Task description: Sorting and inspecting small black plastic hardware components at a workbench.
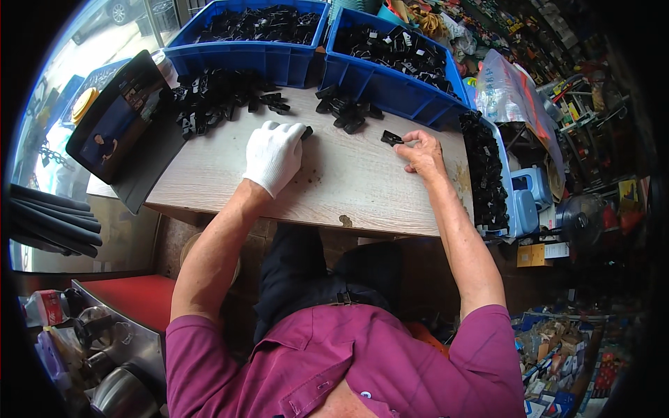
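My left hand [273,155], in a white knit glove, is over the middle of the pale wooden tabletop [362,188], its fingers curled around a small black plastic part [307,132] that peeks out at the fingertips. My bare right hand [423,153] pinches another black plastic part [391,138] between thumb and fingers, just above the tabletop. Beyond the hands lie a small heap of like black parts [346,111] in the middle and a bigger heap [209,97] at the left. Their exact kind is too small to tell.
Two blue bins [244,57] [390,90] full of black parts stand along the far edge. A light-blue tray [503,174] of more parts sits at the right edge. A tablet [118,125] in a dark case leans at the left. Crowded shelves [599,97] rise at right.
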Tool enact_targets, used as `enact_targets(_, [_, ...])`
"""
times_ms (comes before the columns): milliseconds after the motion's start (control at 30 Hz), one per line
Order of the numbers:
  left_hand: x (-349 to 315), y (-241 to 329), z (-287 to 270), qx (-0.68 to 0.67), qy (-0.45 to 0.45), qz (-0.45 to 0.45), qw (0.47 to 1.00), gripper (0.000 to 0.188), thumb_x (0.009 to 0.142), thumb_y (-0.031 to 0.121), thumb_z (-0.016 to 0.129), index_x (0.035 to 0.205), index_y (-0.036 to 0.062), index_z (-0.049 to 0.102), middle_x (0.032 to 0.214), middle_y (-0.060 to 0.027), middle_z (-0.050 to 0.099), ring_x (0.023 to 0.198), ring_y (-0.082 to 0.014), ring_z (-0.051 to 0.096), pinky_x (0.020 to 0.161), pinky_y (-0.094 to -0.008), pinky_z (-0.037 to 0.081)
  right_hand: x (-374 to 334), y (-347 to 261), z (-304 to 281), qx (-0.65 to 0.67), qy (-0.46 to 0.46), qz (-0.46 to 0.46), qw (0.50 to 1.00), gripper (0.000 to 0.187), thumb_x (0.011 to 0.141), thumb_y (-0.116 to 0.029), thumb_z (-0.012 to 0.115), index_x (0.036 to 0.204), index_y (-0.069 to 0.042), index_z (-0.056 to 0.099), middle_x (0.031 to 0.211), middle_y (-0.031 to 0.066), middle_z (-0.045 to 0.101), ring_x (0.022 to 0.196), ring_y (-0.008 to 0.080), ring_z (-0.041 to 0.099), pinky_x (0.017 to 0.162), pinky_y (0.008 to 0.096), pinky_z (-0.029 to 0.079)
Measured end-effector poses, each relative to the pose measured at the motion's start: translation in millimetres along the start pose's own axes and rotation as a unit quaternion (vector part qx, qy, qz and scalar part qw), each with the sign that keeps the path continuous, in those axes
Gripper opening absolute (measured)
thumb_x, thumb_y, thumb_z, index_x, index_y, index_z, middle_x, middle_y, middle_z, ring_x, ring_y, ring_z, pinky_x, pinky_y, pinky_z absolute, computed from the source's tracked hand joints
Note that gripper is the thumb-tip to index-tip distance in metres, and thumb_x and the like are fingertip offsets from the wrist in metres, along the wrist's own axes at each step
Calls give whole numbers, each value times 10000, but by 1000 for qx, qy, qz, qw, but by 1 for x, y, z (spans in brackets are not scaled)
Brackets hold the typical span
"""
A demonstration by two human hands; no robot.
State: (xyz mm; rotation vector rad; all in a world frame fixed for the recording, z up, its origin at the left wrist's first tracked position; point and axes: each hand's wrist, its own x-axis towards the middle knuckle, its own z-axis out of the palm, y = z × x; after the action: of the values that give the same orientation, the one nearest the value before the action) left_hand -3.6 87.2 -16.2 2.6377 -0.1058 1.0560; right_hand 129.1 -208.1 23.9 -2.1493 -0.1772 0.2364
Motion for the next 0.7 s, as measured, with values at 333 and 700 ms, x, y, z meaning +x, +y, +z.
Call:
enact_targets(333, [-2, 10, -4, -126, -14, -23, 992, 232, 862, 48, 637, 1074, 71, 727, 976, -134, 751, 911, -365, 683, 836, -450, 552, 7, -5, 6, -125, 24, 0, 992, 384, 762, -226, 846, 1099, -74, 743, 666, -15, 573, 600, 126, 592, 461, 298, 552])
enact_targets(700, [25, 59, 35, -163, -90, 58, 981, 289, 854, 76, 644, 1126, 98, 740, 1037, -108, 739, 965, -332, 685, 845, -424, 565, -38, -24, 29, -54, -100, 24, 993, 332, 783, -166, 780, 1098, -75, 726, 610, -22, 526, 523, 88, 510, 425, 276, 517])
